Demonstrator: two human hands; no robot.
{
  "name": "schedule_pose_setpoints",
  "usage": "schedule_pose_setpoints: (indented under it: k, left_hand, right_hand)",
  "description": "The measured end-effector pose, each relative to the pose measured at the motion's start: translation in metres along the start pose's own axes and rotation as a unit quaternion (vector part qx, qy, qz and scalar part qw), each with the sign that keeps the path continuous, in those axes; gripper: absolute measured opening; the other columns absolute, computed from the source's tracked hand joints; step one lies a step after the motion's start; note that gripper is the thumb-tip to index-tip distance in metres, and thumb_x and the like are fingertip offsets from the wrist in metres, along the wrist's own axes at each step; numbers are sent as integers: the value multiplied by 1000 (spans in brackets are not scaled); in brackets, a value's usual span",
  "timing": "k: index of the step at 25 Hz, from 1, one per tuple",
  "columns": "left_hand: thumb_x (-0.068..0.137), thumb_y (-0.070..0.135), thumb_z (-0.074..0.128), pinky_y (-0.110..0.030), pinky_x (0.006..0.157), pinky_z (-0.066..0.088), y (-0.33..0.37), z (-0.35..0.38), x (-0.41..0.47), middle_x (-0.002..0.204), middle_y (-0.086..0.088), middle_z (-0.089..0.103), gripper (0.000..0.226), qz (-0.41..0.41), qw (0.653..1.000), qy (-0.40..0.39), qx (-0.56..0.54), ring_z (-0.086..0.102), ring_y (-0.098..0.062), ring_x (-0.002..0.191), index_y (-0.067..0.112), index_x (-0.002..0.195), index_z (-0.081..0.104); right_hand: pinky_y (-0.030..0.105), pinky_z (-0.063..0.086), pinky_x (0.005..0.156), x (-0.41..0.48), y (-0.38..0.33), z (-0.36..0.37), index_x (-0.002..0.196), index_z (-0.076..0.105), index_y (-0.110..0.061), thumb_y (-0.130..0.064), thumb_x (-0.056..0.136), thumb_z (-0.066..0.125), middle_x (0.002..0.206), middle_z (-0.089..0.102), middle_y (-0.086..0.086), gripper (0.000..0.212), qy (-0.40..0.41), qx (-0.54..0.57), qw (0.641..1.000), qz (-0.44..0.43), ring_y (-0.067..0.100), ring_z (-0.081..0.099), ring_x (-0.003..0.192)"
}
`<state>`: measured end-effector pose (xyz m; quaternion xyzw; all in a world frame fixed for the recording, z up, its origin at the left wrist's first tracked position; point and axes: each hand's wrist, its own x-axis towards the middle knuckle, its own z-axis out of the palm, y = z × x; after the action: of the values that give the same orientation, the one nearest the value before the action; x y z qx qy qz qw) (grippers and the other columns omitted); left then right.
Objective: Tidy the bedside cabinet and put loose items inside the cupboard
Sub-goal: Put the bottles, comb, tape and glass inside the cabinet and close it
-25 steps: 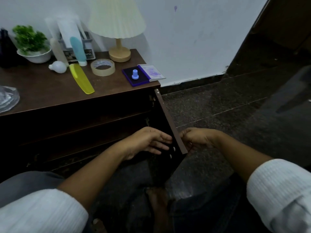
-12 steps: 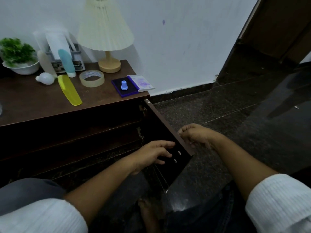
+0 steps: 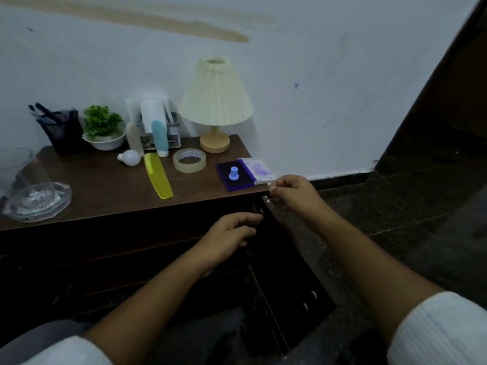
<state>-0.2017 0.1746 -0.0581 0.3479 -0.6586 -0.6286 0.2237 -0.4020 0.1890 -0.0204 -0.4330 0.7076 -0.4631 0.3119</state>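
Bedside cabinet (image 3: 105, 185): fills the 9 o'clock half; interior too dark to read. Cupboard door (image 3: 290, 264): stands open toward 5 o'clock. Glass bowl (image 3: 31, 191): cut off at the 9 o'clock edge. Right hand (image 3: 293, 193): fingers curled on the door's top corner. Left hand (image 3: 229, 238): fingertips lost in shadow by the hinge; grip cannot be told. Comb (image 3: 158, 175), tape roll (image 3: 189, 160), stamp pad (image 3: 243, 180): on the cabinet top, 12 o'clock of the hands.
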Motion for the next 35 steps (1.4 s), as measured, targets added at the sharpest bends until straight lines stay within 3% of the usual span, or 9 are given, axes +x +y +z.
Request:
schedule_pose_setpoints:
  k: [6,11,15,19,23,26,28,32,35]
  left_hand:
    - [96,16,63,-17,76,54,15,-54,24,105,1,75,22,57,984,164,47,70,-6,88,26,113,73]
    - [89,27,71,-23,75,52,20,-68,74,106,7,71,23,90,934,270,214,62,-7,80,24,112,72]
    - [86,39,73,-33,76,54,17,-69,103,109,6,66,32,98,907,288,289,62,-11,87,27,115,69]
    - [86,47,73,-29,79,49,16,-66,117,117,5,60,46,96,893,272,345,60,-12,104,28,127,65]
    - [88,44,72,-26,74,42,15,-60,128,114,5,60,32,96,887,272,362,60,-12,100,28,116,69]
    - [89,41,71,-26,70,41,16,-62,128,107,5,62,25,98,886,287,350,59,-11,94,27,110,71]
    - [88,41,72,-25,65,40,18,-69,123,101,6,62,23,104,887,307,329,59,-10,89,26,105,71]
    - [86,42,72,-29,65,42,11,-93,108,93,7,66,17,95,882,329,324,63,-12,85,28,96,72]
    - [86,41,72,-31,71,46,8,-100,100,95,7,71,18,69,879,334,335,64,-12,89,27,97,74]
  right_hand:
    - [36,56,75,43,-20,26,91,70,-18,-26,88,66,90,72,1,9,143,-54,988,-17,20,67,89]
    - [27,41,75,63,-12,32,111,69,-13,-26,90,65,112,69,8,24,192,-84,978,8,24,64,102]
    - [30,47,85,74,-2,36,129,60,-12,-29,92,65,132,59,15,40,190,-117,974,29,29,59,116]
    - [39,51,98,79,7,34,143,45,-9,-31,96,62,140,55,17,55,146,-71,982,101,33,56,124]
    - [41,54,95,82,12,32,141,47,-10,-29,97,61,137,56,16,50,135,-5,983,128,31,59,119]
    - [44,54,97,81,5,31,134,55,-10,-28,98,59,130,61,12,41,172,-14,981,85,27,60,114]
    - [44,56,92,77,-5,34,126,59,-12,-30,100,56,119,66,7,32,194,-17,981,12,21,63,104]
    - [40,55,76,63,-24,56,100,70,-15,-34,102,50,92,70,0,27,154,-81,975,-141,17,64,86]
    - [42,54,84,61,-20,73,103,72,-17,-40,100,53,107,70,6,30,80,-211,962,-155,22,64,100]
